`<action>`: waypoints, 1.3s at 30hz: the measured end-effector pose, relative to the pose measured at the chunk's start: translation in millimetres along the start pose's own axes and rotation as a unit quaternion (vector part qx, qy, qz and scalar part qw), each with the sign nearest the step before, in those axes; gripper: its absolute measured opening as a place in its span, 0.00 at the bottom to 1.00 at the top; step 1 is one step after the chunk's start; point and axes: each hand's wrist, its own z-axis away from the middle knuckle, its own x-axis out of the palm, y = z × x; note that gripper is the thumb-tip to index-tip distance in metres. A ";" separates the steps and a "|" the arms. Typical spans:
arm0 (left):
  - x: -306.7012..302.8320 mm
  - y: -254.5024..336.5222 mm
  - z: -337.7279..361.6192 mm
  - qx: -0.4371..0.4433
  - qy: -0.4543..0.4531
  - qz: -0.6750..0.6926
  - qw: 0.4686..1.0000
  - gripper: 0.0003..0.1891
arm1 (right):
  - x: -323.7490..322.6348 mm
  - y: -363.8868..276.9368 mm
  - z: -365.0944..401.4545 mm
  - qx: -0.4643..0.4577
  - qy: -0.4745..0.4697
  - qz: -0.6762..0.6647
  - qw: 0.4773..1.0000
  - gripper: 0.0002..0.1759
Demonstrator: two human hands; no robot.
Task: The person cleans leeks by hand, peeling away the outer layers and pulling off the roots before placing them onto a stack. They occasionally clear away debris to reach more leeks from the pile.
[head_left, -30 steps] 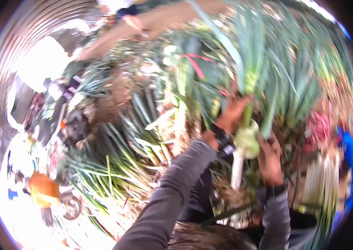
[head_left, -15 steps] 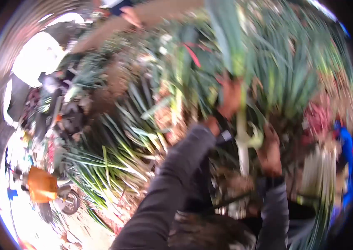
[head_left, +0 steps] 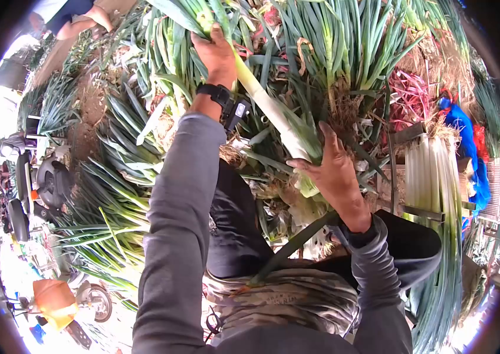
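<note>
My left hand (head_left: pixel 217 54) is closed round the upper, green part of a big leek (head_left: pixel 263 100) at the top centre. The leek slants down to the right, its white stalk towards my right hand (head_left: pixel 335 174). Around the stalk's lower end, my right hand has thumb and fingers spread apart, close to a loose peeled green leaf (head_left: pixel 310 141). Whether its fingertips touch the leaf or stalk is hard to tell. A dark watch sits on my left wrist.
Leek bundles (head_left: pixel 344 47) stand behind, and more leeks (head_left: pixel 114 206) lie at left. At right are white-stalked leeks (head_left: pixel 433 183) on a rack, pink strings (head_left: pixel 409 97) and blue cloth (head_left: pixel 467 138). A person's bare foot (head_left: pixel 99 17) shows top left. Motorbikes stand far left.
The leek has gone from upright to slanting, its top now further left. My left hand has moved up and left; my right hand has moved left and its fingers are spread. The view has shifted.
</note>
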 end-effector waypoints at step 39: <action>14.4 39.7 -8.9 -0.177 0.038 0.191 0.965 0.19 | 61.2 136.5 60.2 0.105 -0.094 0.102 0.985 0.27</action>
